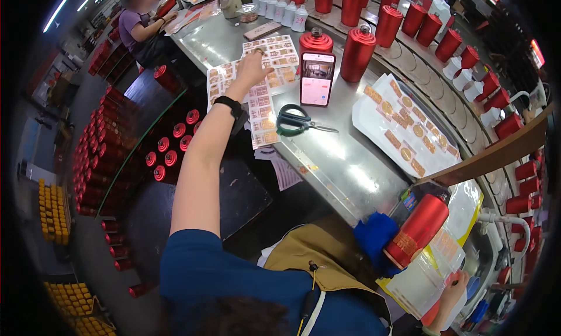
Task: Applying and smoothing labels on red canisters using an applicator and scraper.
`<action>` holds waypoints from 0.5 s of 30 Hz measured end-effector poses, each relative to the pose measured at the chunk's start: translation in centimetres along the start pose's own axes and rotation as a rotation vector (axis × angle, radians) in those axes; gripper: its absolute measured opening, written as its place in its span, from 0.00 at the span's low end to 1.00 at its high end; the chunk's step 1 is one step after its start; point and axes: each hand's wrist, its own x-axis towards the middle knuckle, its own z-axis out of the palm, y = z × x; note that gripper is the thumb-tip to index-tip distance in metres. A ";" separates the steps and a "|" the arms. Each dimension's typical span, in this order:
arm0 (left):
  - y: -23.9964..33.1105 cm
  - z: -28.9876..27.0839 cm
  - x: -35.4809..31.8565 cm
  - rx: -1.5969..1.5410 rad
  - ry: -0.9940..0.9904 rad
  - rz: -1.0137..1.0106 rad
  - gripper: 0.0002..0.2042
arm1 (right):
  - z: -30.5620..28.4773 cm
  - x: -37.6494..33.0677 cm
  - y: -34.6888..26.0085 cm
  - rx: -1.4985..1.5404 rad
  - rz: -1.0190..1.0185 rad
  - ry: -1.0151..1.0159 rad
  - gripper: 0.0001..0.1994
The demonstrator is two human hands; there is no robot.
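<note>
My left hand point(252, 68) reaches out with thumb and fingers apart over the printed sticker sheets point(261, 105), touching their upper part. My right hand point(453, 292) is low at the right, fingers bent at the edge of a clear plastic-covered sheet point(412, 283); something red shows at the fingers, but I cannot make out what it is. Between that hand and the bench, a red bottle point(418, 231) with a gold label lies tilted against a blue cloth point(374, 236). Beside the sticker sheets are green-handled scissors point(295, 121) and a phone point(317, 78) propped against a red bottle point(315, 42).
A white tray point(365, 116) of loose gold stickers lies on the metal bench point(345, 154). A conveyor point(450, 96) carrying red bottles and white cups curves behind it. A brown board point(497, 144) juts in at the right. Crates of red bottles point(172, 143) stand left; a co-worker point(137, 29) sits beyond.
</note>
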 end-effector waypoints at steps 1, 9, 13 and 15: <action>0.2 0.9 0.7 0.005 0.026 0.007 0.32 | -0.1 -0.2 -0.1 -0.016 0.063 -0.038 0.13; -1.0 4.2 4.5 0.159 -0.226 0.000 0.30 | -0.1 -3.2 0.0 -0.034 -0.070 0.094 0.15; -1.7 4.5 5.1 0.375 -0.299 0.282 0.16 | -0.3 -3.9 -0.1 -0.049 0.000 0.079 0.14; -1.6 4.0 5.4 0.322 -0.142 0.261 0.12 | -0.6 -4.0 -0.5 -0.038 0.040 0.066 0.14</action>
